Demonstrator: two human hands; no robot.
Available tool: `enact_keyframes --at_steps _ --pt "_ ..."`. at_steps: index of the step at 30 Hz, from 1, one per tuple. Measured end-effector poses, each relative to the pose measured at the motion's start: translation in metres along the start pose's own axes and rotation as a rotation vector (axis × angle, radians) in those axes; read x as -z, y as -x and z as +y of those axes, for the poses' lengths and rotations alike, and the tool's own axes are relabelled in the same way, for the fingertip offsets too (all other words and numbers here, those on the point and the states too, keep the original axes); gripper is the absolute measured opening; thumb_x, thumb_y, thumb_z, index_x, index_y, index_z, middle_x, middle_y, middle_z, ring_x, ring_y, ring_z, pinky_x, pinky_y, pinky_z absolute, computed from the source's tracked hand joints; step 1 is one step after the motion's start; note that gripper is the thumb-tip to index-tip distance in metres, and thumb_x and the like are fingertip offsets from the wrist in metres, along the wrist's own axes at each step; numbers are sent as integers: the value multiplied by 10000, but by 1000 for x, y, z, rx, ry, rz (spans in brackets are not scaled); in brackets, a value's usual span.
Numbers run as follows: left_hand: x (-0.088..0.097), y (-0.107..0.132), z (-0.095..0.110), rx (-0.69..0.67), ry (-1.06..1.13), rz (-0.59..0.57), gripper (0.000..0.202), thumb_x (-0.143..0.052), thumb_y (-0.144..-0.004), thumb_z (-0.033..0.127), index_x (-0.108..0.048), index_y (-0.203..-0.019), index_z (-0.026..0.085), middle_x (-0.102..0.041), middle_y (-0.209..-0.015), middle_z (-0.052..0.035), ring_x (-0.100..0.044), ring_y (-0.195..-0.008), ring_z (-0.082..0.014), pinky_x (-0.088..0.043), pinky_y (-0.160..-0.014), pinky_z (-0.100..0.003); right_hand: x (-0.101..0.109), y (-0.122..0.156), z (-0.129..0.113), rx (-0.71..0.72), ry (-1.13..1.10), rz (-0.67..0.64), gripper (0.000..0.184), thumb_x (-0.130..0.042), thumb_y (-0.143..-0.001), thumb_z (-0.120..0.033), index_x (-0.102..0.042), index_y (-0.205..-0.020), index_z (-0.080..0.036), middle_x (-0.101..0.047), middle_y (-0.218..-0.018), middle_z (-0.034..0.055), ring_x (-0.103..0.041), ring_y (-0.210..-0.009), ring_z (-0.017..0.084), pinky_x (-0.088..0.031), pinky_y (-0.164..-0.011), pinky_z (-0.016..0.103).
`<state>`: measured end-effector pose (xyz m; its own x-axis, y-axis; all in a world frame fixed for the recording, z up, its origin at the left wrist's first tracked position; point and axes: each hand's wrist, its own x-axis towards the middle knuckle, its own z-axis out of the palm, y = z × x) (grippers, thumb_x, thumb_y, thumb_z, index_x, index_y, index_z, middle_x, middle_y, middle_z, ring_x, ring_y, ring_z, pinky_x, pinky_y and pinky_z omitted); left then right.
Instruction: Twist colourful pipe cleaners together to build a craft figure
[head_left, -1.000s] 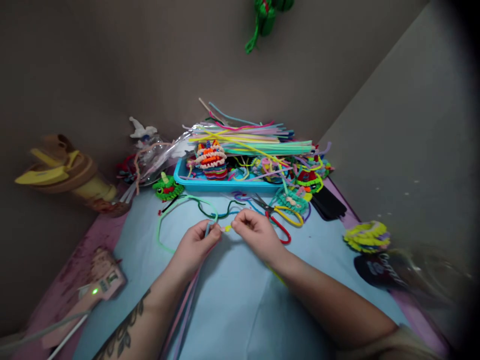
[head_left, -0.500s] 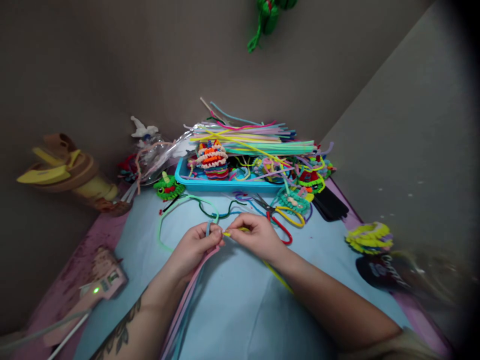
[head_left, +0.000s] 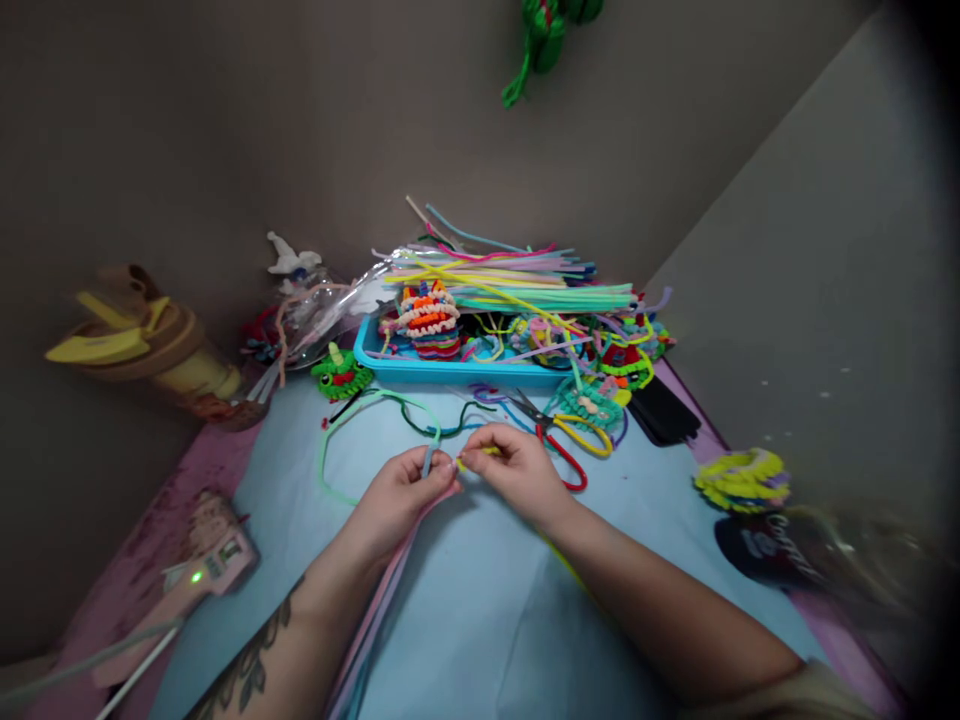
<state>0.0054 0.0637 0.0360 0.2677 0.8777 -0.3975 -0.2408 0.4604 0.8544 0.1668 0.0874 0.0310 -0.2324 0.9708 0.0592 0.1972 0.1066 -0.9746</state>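
Note:
Over the middle of the light blue sheet, my left hand (head_left: 409, 492) is closed on several pipe cleaners. Pink and pale blue pipe cleaners (head_left: 388, 590) trail from it toward me along the left forearm. My right hand (head_left: 517, 474) pinches a yellow pipe cleaner (head_left: 480, 455), whose tail runs down under the right forearm. The fingertips of both hands almost meet, and the small join between them is hard to make out. A mint green pipe cleaner (head_left: 322, 455) curves in a loop beyond the left hand. Scissors (head_left: 574, 440) with red and yellow handles lie just past the right hand.
A blue tray (head_left: 465, 373) with fuzzy figures stands at the back, bundled pipe cleaners (head_left: 525, 280) behind it. A green figure (head_left: 341, 372) sits at its left. A pink glue gun (head_left: 202, 590) lies left, a yellow-green fuzzy piece (head_left: 742, 480) right.
The view has shifted slightly. Both hands stay close together, and the yellow pipe cleaner's tip has moved a little at the left fingertips.

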Motion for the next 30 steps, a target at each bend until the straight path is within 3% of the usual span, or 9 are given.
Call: enact_keyframes --at_steps 3,9,15,18,21,24,27,30 --pt "2 0 0 27 10 14 304 -731 -659 393 -575 -713 139 -560 -606 32 -429 -523 -67 -317 -538 -187 2 -2 4 89 6 -27 100 -609 -765 -269 -650 -791 -182 -632 -767 23 -578 -739 145 -451 -684 265" --pt "-1 -2 -6 -118 -118 14 278 -681 -710 380 -543 -685 140 -513 -633 32 -448 -599 -88 -362 -605 -204 -4 5 -2 -13 97 46 120 -610 -743 -271 -629 -675 -174 -526 -519 -33 -416 -456 89 -326 -441 210" --pt "-3 0 -9 -366 -468 200 210 -694 -691 291 -608 -841 172 -601 -761 -3 -520 -688 -134 -389 -638 -222 -7 8 -4 56 165 94 80 -588 -724 -192 -636 -661 -180 -609 -595 -9 -521 -533 112 -385 -510 218" --pt "-4 3 -7 -458 -575 262 176 -683 -707 302 -656 -825 173 -640 -802 -32 -550 -732 -155 -394 -655 -230 -8 9 -4 94 181 88 92 -580 -727 -182 -654 -673 -177 -648 -639 11 -574 -585 131 -418 -550 227" --pt "-3 4 -6 -372 -489 237 184 -632 -754 337 -664 -808 164 -612 -679 -14 -517 -610 -129 -372 -568 -224 -7 10 -5 99 168 62 110 -574 -743 -194 -672 -700 -172 -667 -654 21 -596 -608 137 -430 -554 223" --pt "-1 3 -5 -236 -213 150 214 -673 -711 355 -601 -688 155 -531 -579 28 -440 -525 -90 -338 -517 -202 -4 9 -7 83 112 -19 115 -584 -751 -217 -685 -717 -172 -683 -675 19 -605 -621 132 -441 -568 216" --pt "3 2 -5 -59 52 -18 249 -727 -654 329 -554 -666 151 -519 -574 36 -409 -506 -70 -324 -508 -189 0 8 -8 43 28 -131 112 -611 -742 -252 -680 -705 -172 -683 -664 14 -594 -604 124 -440 -563 213" --pt "4 2 -3 -6 90 -117 235 -702 -706 336 -575 -750 144 -572 -645 8 -456 -560 -75 -342 -542 -182 0 8 -7 -51 -64 -150 131 -607 -743 -284 -648 -702 -166 -672 -649 18 -576 -572 122 -430 -538 218"
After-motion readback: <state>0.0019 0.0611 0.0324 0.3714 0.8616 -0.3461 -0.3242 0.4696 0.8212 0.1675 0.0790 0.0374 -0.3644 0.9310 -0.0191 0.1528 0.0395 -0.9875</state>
